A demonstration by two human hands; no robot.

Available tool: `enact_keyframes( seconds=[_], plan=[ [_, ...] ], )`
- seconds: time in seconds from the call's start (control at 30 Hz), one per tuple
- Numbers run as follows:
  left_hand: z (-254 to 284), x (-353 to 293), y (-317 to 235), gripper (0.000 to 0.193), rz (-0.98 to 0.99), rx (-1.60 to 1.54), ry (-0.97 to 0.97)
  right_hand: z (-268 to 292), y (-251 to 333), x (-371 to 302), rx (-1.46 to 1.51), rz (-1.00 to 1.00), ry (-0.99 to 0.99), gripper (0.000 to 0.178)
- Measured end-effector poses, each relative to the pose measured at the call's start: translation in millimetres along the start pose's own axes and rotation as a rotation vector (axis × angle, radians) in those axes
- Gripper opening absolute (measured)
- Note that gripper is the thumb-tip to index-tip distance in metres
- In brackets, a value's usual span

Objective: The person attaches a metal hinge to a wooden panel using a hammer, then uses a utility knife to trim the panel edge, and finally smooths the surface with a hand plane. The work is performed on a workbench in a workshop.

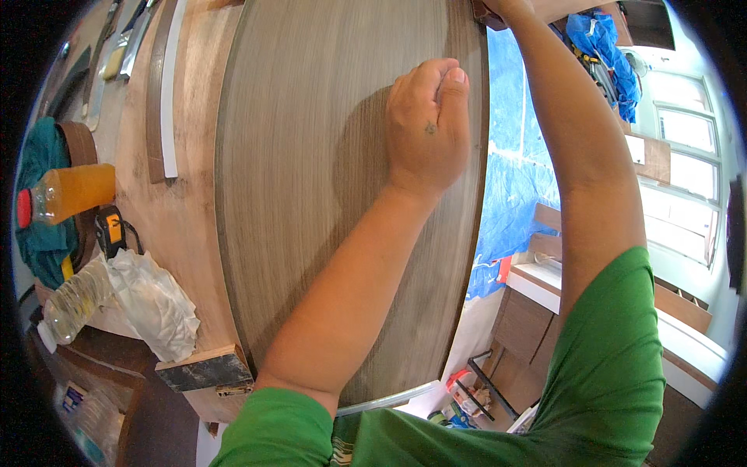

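A long wood-grain panel, grey-brown, lies lengthwise in front of me on a plywood bench. My left hand is closed in a fist over the panel's right half, thumb on top. Whatever it may hold is hidden, and I cannot tell whether it rests on the surface. My right arm reaches to the panel's far right edge. There my right hand, partly cut off by the top of the picture, is closed on a small dark brown block at that edge.
Left on the bench are an edging strip, a tape measure, an orange drink bottle, a clear bottle, a crumpled plastic bag and several hand tools. Blue sheeting lies right of the panel.
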State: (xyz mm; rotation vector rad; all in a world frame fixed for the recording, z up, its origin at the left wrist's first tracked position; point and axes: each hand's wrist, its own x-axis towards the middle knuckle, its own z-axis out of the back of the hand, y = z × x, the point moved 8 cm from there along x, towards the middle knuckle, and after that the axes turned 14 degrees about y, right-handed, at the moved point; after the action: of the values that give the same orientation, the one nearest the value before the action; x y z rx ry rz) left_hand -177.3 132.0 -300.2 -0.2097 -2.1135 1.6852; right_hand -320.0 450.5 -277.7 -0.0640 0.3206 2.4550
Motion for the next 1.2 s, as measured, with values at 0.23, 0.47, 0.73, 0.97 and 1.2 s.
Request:
enact_keyframes(
  seconds=[0.23,0.47,0.73,0.97,1.2],
  plan=[
    [1,0,-1,0.029,-0.069,0.076,-0.014,1,5,-46,0.097,-0.107,0.059,0.054],
    [1,0,2,0.035,-0.053,0.06,0.007,-2,5,-125,0.057,-0.057,0.085,0.054],
    [3,0,2,0.041,0.016,0.003,0.027,-12,-14,-247,0.041,-0.118,0.082,0.066],
    [-4,1,6,0.054,0.005,0.165,0.058,-35,-57,-382,-0.061,-0.092,0.01,0.057],
    [3,13,13,0.056,-0.039,0.202,0.101,-60,-79,-543,0.152,-0.151,0.108,0.055]
  ],
)
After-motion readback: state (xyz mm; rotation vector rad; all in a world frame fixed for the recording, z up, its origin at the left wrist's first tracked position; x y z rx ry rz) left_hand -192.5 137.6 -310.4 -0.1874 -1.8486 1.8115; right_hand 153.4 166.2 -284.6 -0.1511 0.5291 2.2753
